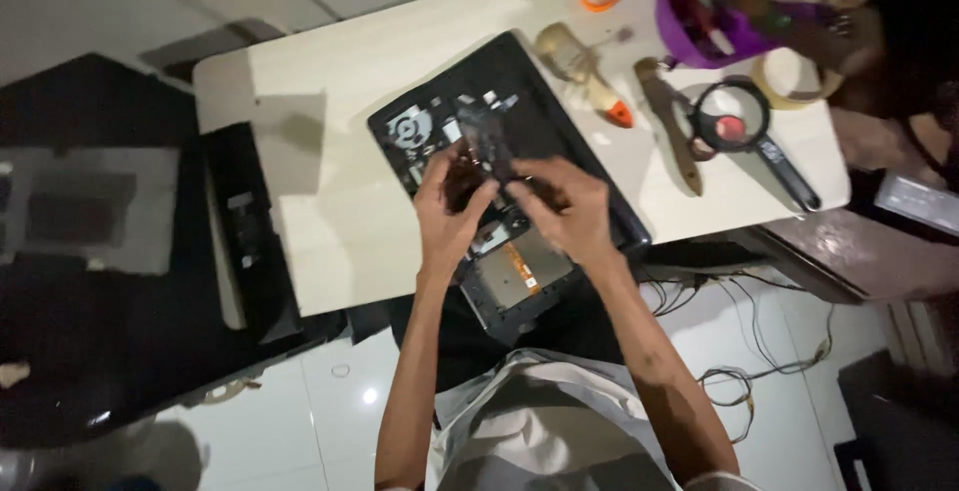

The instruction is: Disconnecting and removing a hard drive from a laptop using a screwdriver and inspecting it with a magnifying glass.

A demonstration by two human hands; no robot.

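An opened black laptop [539,121] lies bottom-up on the pale table [330,201], its fan and boards showing. Above it my left hand [452,213] and my right hand [567,209] meet, both pinching a small dark flat part [494,146] lifted a little over the laptop. The fingers of both hands are closed on that part. What kind of part it is stays too blurred to tell. A silver drive with an orange label [519,273] shows at the laptop's near edge.
A black panel [245,226] lies along the table's left edge. To the right are a brush with an orange tip [589,76], a wooden-handled tool [671,126], a magnifying glass [744,131], a tape roll [794,81] and a purple basket [719,6]. Cables [744,351] trail on the white floor.
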